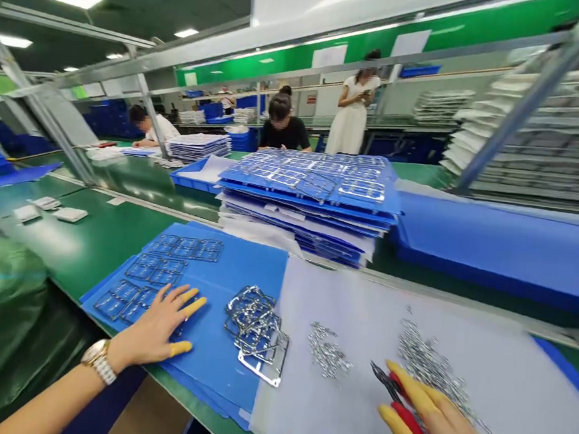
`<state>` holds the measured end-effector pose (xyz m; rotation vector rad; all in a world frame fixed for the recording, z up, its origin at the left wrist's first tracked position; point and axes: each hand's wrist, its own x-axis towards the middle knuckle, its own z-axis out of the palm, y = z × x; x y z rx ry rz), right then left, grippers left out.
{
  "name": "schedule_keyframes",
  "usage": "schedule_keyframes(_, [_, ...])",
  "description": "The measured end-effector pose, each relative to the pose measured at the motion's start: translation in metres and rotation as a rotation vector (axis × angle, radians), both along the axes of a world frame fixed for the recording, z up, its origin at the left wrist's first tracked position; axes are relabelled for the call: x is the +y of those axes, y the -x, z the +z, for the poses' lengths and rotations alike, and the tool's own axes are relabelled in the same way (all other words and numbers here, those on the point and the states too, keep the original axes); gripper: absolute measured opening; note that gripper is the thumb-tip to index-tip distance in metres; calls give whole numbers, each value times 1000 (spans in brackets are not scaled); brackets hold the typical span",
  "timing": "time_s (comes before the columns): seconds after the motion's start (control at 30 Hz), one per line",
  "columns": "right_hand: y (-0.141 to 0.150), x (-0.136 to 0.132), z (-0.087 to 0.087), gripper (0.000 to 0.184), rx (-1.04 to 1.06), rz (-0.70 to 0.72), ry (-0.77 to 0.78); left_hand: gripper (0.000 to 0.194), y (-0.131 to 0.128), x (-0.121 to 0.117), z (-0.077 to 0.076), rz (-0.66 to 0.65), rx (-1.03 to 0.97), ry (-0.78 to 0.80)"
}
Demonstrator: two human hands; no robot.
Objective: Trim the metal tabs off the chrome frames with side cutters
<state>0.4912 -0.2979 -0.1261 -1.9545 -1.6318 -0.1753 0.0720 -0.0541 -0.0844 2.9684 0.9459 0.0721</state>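
Note:
My left hand (pixel 158 327), with yellow finger covers and a watch at the wrist, reaches over the blue sheet (pixel 208 364) with its fingers spread. Under and beside it lie flat metal frames (pixel 158 269) in rows. To its right is a loose heap of metal frames (pixel 255 328). My right hand (pixel 434 422), also in yellow finger covers, is closed round red-handled cutting pliers (pixel 410 427), their dark jaws pointing up and left. Near the pliers, on white paper (pixel 343 422), are a small pile of metal bits (pixel 328 350) and a larger pile of metal bits (pixel 433 362).
A tall stack of blue sheets (pixel 311 198) bearing metal frames stands ahead. A blue bin (pixel 497 247) sits to its right. White pieces (pixel 70 214) lie on the green bench (pixel 66 253) at left. Several people are beyond the bench.

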Motion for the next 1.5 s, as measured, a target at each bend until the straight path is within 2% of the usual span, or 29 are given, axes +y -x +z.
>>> schedule_keyframes(0.13, [24,9,32,44,29,-98,43,58,15,6,-30,-53,-74,-93])
schedule_keyframes(0.2, [29,10,39,40,43,-114,53,55,12,8,-34,-58,-192,-42])
schedule_keyframes(0.27, [30,8,41,38,66,-119,78,57,2,9,-28,-7,-437,95])
schedule_keyframes(0.33, [31,5,42,36,82,-106,100,62,-17,7,-11,93,-870,349])
schedule_keyframes(0.37, [32,5,42,35,83,-92,107,63,-31,5,0,149,-1154,522])
schedule_keyframes(0.4, [34,5,42,35,76,-71,108,66,-49,1,12,171,-1399,780])
schedule_keyframes(0.47, [39,7,43,36,38,-22,95,65,-93,-9,35,192,-1618,1323])
schedule_keyframes(0.5, [42,9,44,38,9,-2,81,60,-118,-15,44,193,-1644,1537])
schedule_keyframes(0.57, [46,11,48,41,-53,20,44,54,-167,-29,53,192,-1598,1841])
schedule_keyframes(0.63, [49,11,52,42,-113,12,-6,50,-209,-45,52,161,-1501,2023])
schedule_keyframes(0.7, [51,9,56,40,-164,-11,-47,50,-237,-58,43,101,-1401,2132])
schedule_keyframes(0.83, [60,13,62,36,-207,-39,-84,55,-255,-71,19,65,-1221,2231])
schedule_keyframes(1.03, [77,41,65,39,-223,-42,-62,58,-255,-72,-6,113,-1233,2277])
schedule_keyframes(1.2, [79,53,61,37,-257,-76,-57,62,-260,-74,-7,120,-1222,2218])
schedule_keyframes(1.5, [78,53,62,34,-283,-78,13,60,-258,-74,-10,131,-1214,2162])
